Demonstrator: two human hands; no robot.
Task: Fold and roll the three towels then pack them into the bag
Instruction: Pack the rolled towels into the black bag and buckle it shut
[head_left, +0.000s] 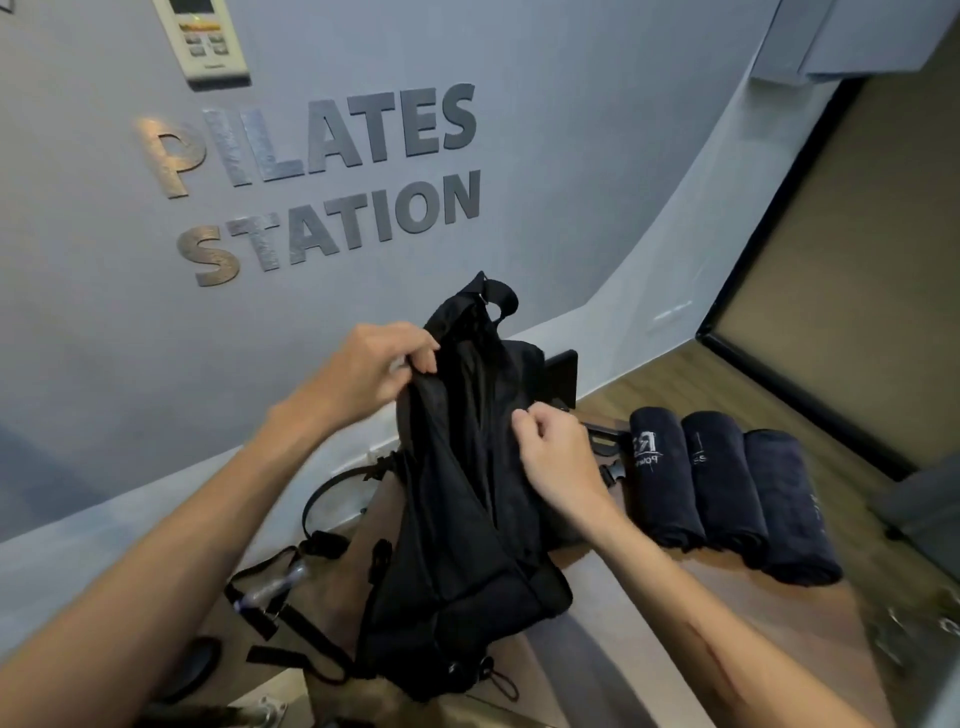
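Note:
A black backpack (457, 519) stands upright on the wooden counter (649, 634), its top leaning toward the wall. My left hand (374, 364) pinches the fabric at the bag's upper left edge. My right hand (550, 452) pinches the bag's right side, at what looks like the zipper line. Three dark navy rolled towels lie side by side to the right of the bag: the left towel (665, 478) with white lettering, the middle towel (727, 483), and the right towel (789, 504).
The bag's loose straps and buckles (291, 592) trail over the counter to the left. A black stand-like object (563, 376) sits behind the bag against the grey wall. A dark round object (195, 667) lies near the bottom left. Metallic items (904, 634) lie at the right edge.

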